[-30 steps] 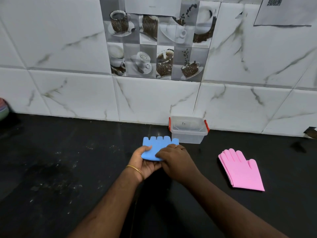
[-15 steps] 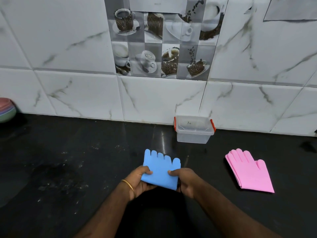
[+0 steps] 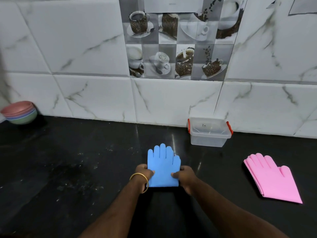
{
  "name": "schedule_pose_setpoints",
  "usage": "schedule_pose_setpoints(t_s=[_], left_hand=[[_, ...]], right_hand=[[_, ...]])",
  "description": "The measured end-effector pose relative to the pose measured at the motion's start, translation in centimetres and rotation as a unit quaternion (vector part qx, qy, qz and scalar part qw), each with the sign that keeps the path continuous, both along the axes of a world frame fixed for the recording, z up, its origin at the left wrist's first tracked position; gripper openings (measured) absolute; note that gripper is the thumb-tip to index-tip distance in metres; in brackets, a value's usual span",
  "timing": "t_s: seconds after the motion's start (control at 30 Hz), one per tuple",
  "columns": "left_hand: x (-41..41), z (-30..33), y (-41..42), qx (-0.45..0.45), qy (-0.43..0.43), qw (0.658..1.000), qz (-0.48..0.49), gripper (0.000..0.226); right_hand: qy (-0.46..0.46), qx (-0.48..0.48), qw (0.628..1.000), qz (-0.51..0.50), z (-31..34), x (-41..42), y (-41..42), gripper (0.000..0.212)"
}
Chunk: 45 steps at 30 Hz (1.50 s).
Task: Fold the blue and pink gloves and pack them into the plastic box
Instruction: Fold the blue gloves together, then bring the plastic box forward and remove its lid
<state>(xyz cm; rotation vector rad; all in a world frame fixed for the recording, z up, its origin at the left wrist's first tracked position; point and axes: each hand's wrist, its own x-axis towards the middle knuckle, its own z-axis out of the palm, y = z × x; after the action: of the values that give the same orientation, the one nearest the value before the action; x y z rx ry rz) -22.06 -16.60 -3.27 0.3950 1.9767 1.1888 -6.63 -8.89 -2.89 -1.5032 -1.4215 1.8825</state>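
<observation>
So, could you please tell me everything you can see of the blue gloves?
The blue gloves look like soft, matte rubber or silicone, stacked as one flat piece with fingers pointing toward the tiled wall and the cuff edge nearest the person. They lie on the black counter, in front and to the left of the plastic box, well apart from the pink gloves. The left hand and right hand each hold a lower side edge, thumbs on top.

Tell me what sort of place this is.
Most likely a home kitchen: a black stone countertop against a marble-look tiled wall, decorative coffee-cup tiles, and stacked bowls in the corner.
</observation>
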Motion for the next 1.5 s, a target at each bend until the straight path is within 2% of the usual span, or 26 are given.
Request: schedule_pose_setpoints(t_s=[0.17, 0.27, 0.3, 0.37, 0.4, 0.47, 0.5, 0.53, 0.67, 0.73, 0.83, 0.9, 0.97, 1.1, 1.23, 1.33, 1.5], left_hand=[[-0.3, -0.1, -0.1, -0.024, 0.054, 0.998, -0.012, 0.025], [-0.1, 0.5, -0.3, -0.081, 0.088, 0.992, -0.029, 0.034], [-0.2, 0.9, -0.4, -0.118, 0.124, 0.984, -0.047, 0.040], [-0.2, 1.5, -0.2, -0.208, 0.235, 0.946, -0.080, 0.053], [-0.2, 1.7, 0.2, -0.225, 0.275, 0.932, -0.077, 0.057], [0.1, 2.4, 0.6, -0.217, 0.308, 0.924, -0.067, 0.064], [3.0, 2.8, 3.4, -0.202, 0.323, 0.922, -0.074, 0.067], [5.9, 3.2, 6.1, -0.199, 0.346, 0.914, -0.079, 0.071], [6.5, 3.7, 6.5, -0.226, 0.430, 0.870, -0.089, 0.088], [6.7, 3.5, 7.5, -0.210, 0.423, 0.874, -0.119, 0.091], [9.1, 4.7, 11.4, -0.179, 0.412, 0.883, -0.137, 0.092], [10.1, 5.5, 13.9, -0.165, 0.402, 0.889, -0.147, 0.092], [10.7, 5.9, 16.2, -0.154, 0.390, 0.894, -0.156, 0.089], [10.7, 6.9, 19.8, -0.120, 0.389, 0.898, -0.167, 0.082], [10.2, 7.0, 22.9, -0.090, 0.339, 0.925, -0.149, 0.066], [9.1, 6.5, 25.2, -0.069, 0.274, 0.951, -0.123, 0.057], [7.0, 5.8, 28.8, -0.027, 0.191, 0.978, -0.084, 0.052]], right_hand=[[-0.018, 0.024, 0.999, 0.025, -0.5, 0.4, -0.1, 0.043], [-0.061, 0.056, 0.994, 0.075, 0.3, 0.9, 0.4, 0.041], [-0.078, 0.064, 0.992, 0.074, 0.4, 1.2, 0.6, 0.042], [-0.086, 0.063, 0.992, 0.066, 0.4, 1.9, 0.7, 0.050], [-0.084, 0.049, 0.994, 0.058, 0.6, 2.4, 0.9, 0.055], [-0.067, 0.016, 0.997, 0.027, 0.9, 3.0, 1.7, 0.055], [-0.064, 0.010, 0.998, 0.000, 1.3, 6.6, 4.1, 0.052], [-0.057, 0.009, 0.998, -0.015, 1.6, 9.8, 6.2, 0.049], [-0.071, 0.012, 0.997, -0.028, 1.0, 11.1, 7.7, 0.043], [-0.074, 0.026, 0.996, -0.053, 1.0, 11.8, 8.9, 0.048], [-0.069, 0.043, 0.992, -0.094, 1.6, 14.3, 13.0, 0.071], [-0.056, 0.059, 0.989, -0.121, 2.1, 15.5, 15.8, 0.078], [-0.066, 0.082, 0.984, -0.141, 2.4, 16.2, 18.3, 0.074], [-0.057, 0.121, 0.976, -0.171, 2.5, 16.4, 22.3, 0.053], [-0.082, 0.160, 0.965, -0.191, 3.2, 15.2, 25.8, 0.063], [-0.086, 0.188, 0.964, -0.165, 3.6, 13.6, 28.1, 0.066], [-0.107, 0.209, 0.964, -0.125, 3.1, 10.3, 30.8, 0.072]])
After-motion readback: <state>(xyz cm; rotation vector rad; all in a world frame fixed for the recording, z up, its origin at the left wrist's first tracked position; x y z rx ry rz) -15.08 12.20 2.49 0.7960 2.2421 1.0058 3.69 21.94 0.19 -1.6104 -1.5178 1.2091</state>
